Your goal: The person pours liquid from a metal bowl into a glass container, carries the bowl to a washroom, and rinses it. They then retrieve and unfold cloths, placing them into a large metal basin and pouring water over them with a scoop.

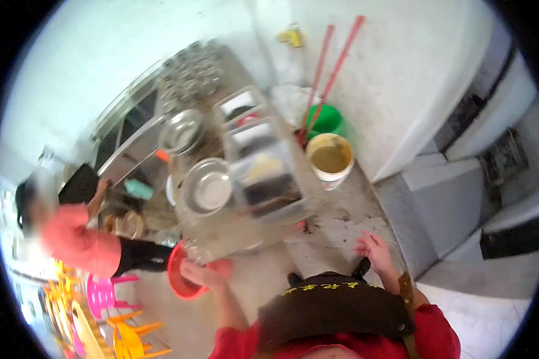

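Nothing is seen held in the loosely spread right hand [374, 250]; whether anything is gripped by the left hand [201, 275], over the red basin [176, 270], cannot be told; apparent glassware [193, 250] at the table [224, 234] corner might be toppled if brushed.

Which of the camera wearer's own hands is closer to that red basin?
The left. The left hand appears over the red basin, though whether it touches is unclear. The right hand is well away, off to the person's right side.

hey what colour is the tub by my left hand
The tub by your left hand is red; it shows best in the head view.
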Available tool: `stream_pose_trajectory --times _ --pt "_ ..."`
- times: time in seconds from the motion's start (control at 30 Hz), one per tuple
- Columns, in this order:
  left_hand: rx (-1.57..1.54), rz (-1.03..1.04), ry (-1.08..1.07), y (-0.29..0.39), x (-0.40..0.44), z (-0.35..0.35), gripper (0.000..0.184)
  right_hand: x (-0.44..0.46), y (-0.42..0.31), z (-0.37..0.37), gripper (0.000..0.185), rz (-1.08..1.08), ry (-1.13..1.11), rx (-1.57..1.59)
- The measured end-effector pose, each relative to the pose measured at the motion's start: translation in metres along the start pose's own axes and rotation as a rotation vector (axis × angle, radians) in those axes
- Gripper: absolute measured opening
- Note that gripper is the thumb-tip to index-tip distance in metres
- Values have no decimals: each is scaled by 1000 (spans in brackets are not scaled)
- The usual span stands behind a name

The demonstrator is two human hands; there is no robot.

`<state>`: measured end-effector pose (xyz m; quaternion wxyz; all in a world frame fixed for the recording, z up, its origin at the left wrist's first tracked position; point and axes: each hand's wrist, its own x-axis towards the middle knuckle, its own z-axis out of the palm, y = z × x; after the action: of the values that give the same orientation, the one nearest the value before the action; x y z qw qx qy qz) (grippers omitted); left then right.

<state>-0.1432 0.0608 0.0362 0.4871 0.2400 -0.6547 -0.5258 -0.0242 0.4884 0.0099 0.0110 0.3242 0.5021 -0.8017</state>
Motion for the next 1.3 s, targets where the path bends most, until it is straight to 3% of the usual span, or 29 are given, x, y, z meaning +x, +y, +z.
stream_pose_trajectory --times 0.07,0.23,0.27,0.3,0.43,0.5,0.53,0.6,0.67,0.7,0.73,0.77,0.83,0.87,0.97,1.03,1.1,1.13,1.2,1.27,1.3 --pt "-15 57 -66 57 -33 31 22 8 -9 -46 32 -52 47 107" --pt "-400 -375 -737 136 -189 140 10 36 -44 -176 25 -39 51 71" --pt "-383 -487 -767 135 -231 160 9 25 -69 -179 27 -29 193 222" --pt "-430 -627 -919 173 -268 173 9 14 -81 -193 27 -19 193 232" --pt "-320 -965 -1263 188 -415 234 24 29 -118 -284 28 -128 228 239" --pt "-117 -908 -1527 210 -478 251 24 34 -132 -320 26 -122 361 167" --pt "-110 -903 -1532 210 -509 261 24 39 -136 -330 26 -121 363 175" --pt "-101 -1306 -1642 205 -580 285 23 50 -145 -341 27 -409 427 -62" --pt "-171 -1390 -1673 220 -637 304 24 63 -170 -328 31 -735 405 -284" --pt "-239 -1478 -1642 225 -664 313 27 68 -186 -325 37 -801 394 -432" --pt "-367 -1290 -2154 193 -694 333 42 74 -203 -324 44 -857 373 -584" --pt "-367 -1291 -2185 201 -715 335 42 86 -219 -328 44 -859 403 -586" --pt "-691 -1465 -2284 225 -755 339 63 111 -256 -347 58 -965 393 -966" --pt "-803 -1533 -2320 236 -774 346 70 114 -280 -358 64 -895 377 -1000" --pt "-662 -767 -2850 263 -852 404 78 158 -309 -423 67 -811 545 -1274" --pt "-522 -156 -3021 288 -883 440 84 180 -338 -453 61 -683 699 -1520" --pt "-411 174 -3056 316 -892 473 87 192 -371 -479 56 -561 840 -1601" --pt "-557 -508 -3046 367 -864 494 79 196 -385 -493 54 -530 885 -1536" --pt "-665 -1172 -2893 390 -867 530 72 210 -389 -536 53 -516 906 -1192" --pt "-54 -1252 -2769 365 -904 564 76 222 -369 -595 52 -489 933 -849" --pt "-67 -1254 -2760 367 -910 587 76 226 -350 -633 49 -442 961 -759"
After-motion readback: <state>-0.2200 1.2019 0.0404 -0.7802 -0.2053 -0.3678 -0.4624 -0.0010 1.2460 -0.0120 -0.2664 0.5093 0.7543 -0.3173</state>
